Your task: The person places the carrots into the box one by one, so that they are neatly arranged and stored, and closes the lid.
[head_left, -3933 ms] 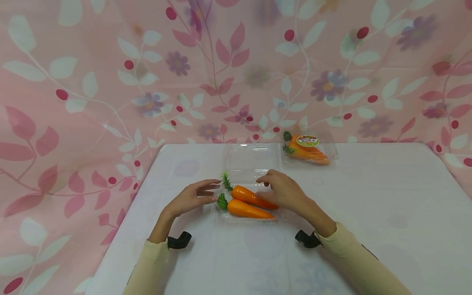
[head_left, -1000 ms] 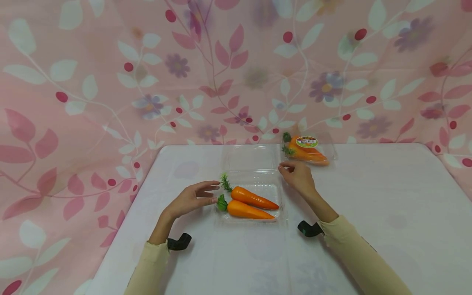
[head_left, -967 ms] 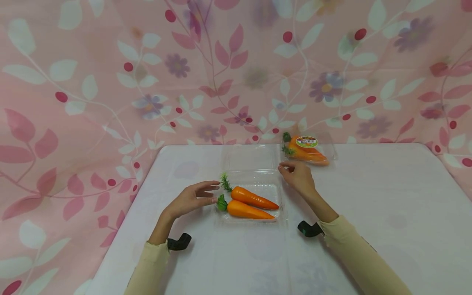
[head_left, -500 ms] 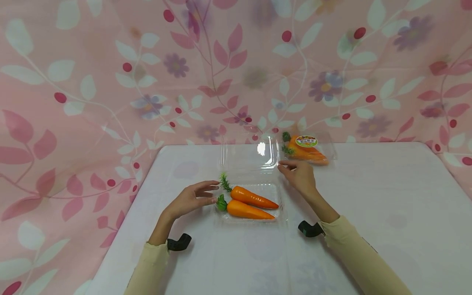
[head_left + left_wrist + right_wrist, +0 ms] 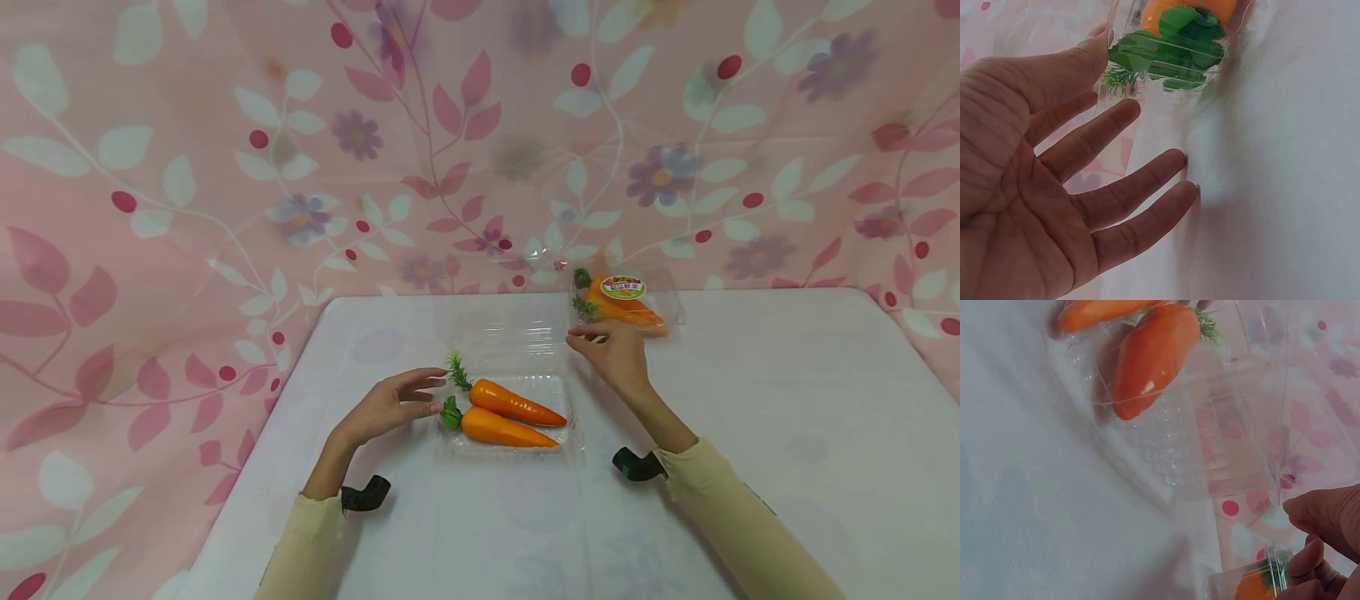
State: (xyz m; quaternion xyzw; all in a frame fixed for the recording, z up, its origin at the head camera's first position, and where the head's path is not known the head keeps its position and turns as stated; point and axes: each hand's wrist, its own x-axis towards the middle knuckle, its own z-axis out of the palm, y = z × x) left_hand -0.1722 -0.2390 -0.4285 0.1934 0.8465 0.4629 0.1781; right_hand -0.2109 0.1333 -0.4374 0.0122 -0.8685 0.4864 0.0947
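Note:
Two orange carrots with green tops lie side by side in a clear plastic box (image 5: 542, 386); the rear carrot (image 5: 517, 402) has feathery leaves and the front carrot (image 5: 504, 427) broad ones. Its hinged lid (image 5: 517, 329) stands tilted up at the back. At the lid's right edge, my right hand (image 5: 617, 354) pinches the plastic between thumb and finger. My left hand (image 5: 390, 398) is at the box's left side with fingers spread and fairly straight. In the left wrist view, its thumb (image 5: 1088, 59) touches the box's edge near the leaves (image 5: 1172, 53).
Behind my right hand, a closed clear box (image 5: 667, 292) of carrots with an oval label (image 5: 623, 287) stands at the table's back edge. A pink floral cloth (image 5: 360, 208) hangs behind the white-covered table (image 5: 787, 417). Black curved pieces (image 5: 637, 464) jut from both sleeves.
My right hand has gone from over the carrots to the lid's right edge. Within the last second the lid has swung up from lying back. The left hand has stayed put.

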